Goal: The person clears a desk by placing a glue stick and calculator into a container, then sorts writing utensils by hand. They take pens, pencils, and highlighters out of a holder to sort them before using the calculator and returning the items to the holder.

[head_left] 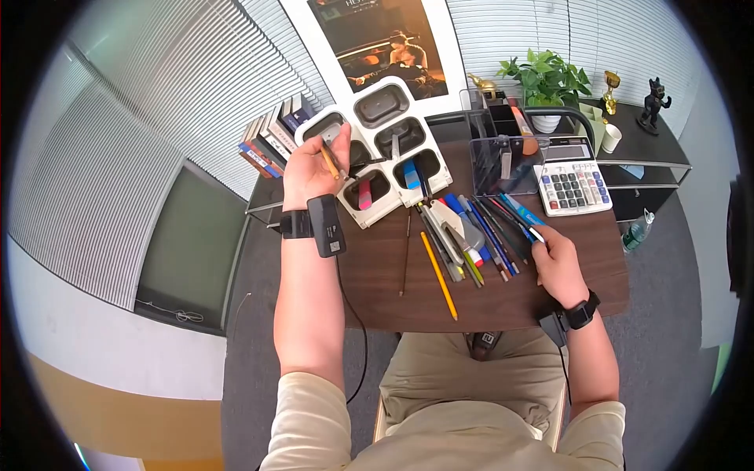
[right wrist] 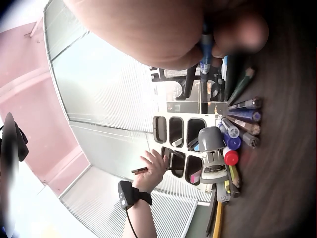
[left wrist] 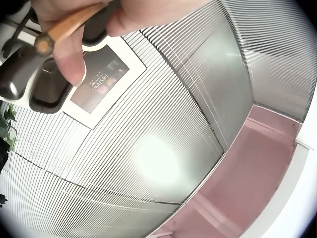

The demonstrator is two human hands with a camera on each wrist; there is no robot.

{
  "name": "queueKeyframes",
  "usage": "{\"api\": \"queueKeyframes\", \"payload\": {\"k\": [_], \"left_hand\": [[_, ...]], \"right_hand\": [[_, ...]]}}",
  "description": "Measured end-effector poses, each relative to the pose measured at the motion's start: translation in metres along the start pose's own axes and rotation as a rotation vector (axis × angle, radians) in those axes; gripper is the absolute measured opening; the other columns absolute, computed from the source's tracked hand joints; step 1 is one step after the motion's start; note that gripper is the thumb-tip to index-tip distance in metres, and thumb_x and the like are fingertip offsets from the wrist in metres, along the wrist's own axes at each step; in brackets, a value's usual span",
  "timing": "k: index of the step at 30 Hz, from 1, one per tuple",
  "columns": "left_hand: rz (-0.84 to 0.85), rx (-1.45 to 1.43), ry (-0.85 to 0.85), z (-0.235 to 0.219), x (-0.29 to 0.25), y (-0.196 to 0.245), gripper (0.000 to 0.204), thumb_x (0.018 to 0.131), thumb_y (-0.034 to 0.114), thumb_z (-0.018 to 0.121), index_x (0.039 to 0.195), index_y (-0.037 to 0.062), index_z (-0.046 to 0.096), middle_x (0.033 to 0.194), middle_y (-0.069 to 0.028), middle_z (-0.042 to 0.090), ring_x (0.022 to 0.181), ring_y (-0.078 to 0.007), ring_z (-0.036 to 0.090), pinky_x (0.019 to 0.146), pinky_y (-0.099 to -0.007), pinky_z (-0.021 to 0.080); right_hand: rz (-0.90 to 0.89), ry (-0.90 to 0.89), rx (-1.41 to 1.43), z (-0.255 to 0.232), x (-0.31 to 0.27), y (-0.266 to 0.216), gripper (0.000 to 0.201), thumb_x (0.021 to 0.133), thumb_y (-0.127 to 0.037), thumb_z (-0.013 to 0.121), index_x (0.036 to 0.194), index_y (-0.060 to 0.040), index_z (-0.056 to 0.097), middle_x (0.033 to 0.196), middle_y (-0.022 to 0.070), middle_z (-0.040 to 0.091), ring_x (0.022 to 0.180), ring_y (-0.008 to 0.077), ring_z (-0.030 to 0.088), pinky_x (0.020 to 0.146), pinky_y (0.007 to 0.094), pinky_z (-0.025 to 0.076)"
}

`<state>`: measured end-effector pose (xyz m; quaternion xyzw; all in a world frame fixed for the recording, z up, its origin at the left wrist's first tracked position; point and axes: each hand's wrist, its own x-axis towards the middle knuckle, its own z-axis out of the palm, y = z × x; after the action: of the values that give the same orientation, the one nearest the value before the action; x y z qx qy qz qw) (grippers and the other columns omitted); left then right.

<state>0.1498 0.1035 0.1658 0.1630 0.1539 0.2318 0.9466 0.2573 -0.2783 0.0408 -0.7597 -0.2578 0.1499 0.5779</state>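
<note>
My left hand (head_left: 314,166) is raised over the left side of a white desk organizer (head_left: 382,210) with several dark compartments. It holds a wood-coloured pencil (left wrist: 74,22), whose round end points toward the left wrist camera. A pink eraser-like piece (head_left: 364,195) and a blue item (head_left: 411,174) lie in the front compartments. At the right of a spread of pens and pencils, my right hand (head_left: 559,263) pinches a blue pen (right wrist: 206,47) between thumb and fingers. Beside it lie several dark pencils and blue pens (head_left: 488,239), and a grey stapler (right wrist: 212,140).
A yellow pencil (head_left: 438,275) and a thin dark stick (head_left: 405,255) lie on the brown table (head_left: 377,302). A clear plastic holder (head_left: 503,166) and a calculator (head_left: 576,187) stand at the back right. Books (head_left: 275,137), a framed poster (head_left: 448,71) and a potted plant (head_left: 546,82) are behind.
</note>
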Motion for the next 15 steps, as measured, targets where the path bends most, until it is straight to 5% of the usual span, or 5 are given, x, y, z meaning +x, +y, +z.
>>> {"api": "queueKeyframes", "payload": {"k": [3,10,13,15], "left_hand": [[0.006,-0.038,0.06,0.001,-0.002,-0.001,0.043,0.101,0.015,0.039,0.133,-0.0136,0.038,0.129,-0.0274,0.053,0.113,-0.035,0.062,0.09,-0.0386,0.06],[0.243,-0.286,-0.026,0.02,-0.012,-0.02,0.057,0.1,0.023,0.043,0.138,-0.0169,0.027,0.138,-0.0314,0.042,0.121,-0.0415,0.053,0.099,-0.0463,0.055],[0.158,-0.171,-0.006,0.018,-0.013,-0.024,0.059,0.1,0.026,0.043,0.138,-0.0159,0.027,0.139,-0.0309,0.04,0.123,-0.0423,0.051,0.098,-0.0456,0.055],[0.08,-0.18,0.018,0.021,-0.022,-0.024,0.045,0.102,0.027,0.04,0.126,-0.0112,0.04,0.127,-0.0255,0.052,0.116,-0.0412,0.056,0.101,-0.0513,0.051]], "right_hand": [[0.012,0.001,0.009,0.0,0.001,0.003,0.032,0.091,-0.004,0.046,0.118,0.0065,0.062,0.062,0.009,0.059,0.045,0.0128,0.054,0.045,0.0297,0.044],[0.013,-0.001,0.023,0.0,0.0,0.005,0.032,0.092,-0.005,0.046,0.118,0.0072,0.061,0.063,0.0076,0.059,0.043,0.0114,0.053,0.043,0.0279,0.043],[0.015,-0.015,0.038,0.0,0.001,0.007,0.032,0.092,-0.005,0.047,0.118,0.0075,0.061,0.064,0.0075,0.06,0.043,0.011,0.053,0.043,0.0277,0.043],[0.018,-0.002,0.046,0.0,0.001,0.006,0.032,0.092,-0.006,0.047,0.118,0.0076,0.061,0.064,0.0072,0.06,0.043,0.0107,0.052,0.042,0.0274,0.043]]}}
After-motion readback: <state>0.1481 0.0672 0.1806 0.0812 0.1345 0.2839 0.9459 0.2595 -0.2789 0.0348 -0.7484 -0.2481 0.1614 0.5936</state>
